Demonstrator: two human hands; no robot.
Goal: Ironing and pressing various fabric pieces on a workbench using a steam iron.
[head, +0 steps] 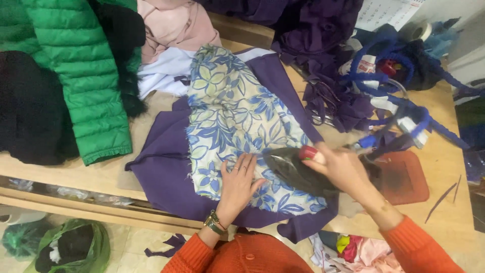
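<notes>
The floral fabric [237,126], cream with blue flowers and leaves, lies flat at the centre of the frame, spread over a purple cloth [166,172] on the wooden table [444,167]. A dark iron [298,172] sits on the lower right part of the floral piece, blurred, with a red knob at its top. The right hand [343,169] is wrapped closed around the iron's handle, just right of centre. The left hand [237,184] lies flat and spread on the floral fabric at lower centre, fingers fanned, holding nothing; a ring shows on one finger and a wristwatch [214,223] on the wrist. Both arms wear orange sleeves. Just right of the iron lies a reddish-brown pad [409,177]. Above it, in the upper right, sits a heap of purple scraps [323,45] and blue straps [389,55]. In the upper left lie a green quilted jacket [81,65] and a pink garment [172,25]. A green bag [70,245] sits on the floor at lower left
</notes>
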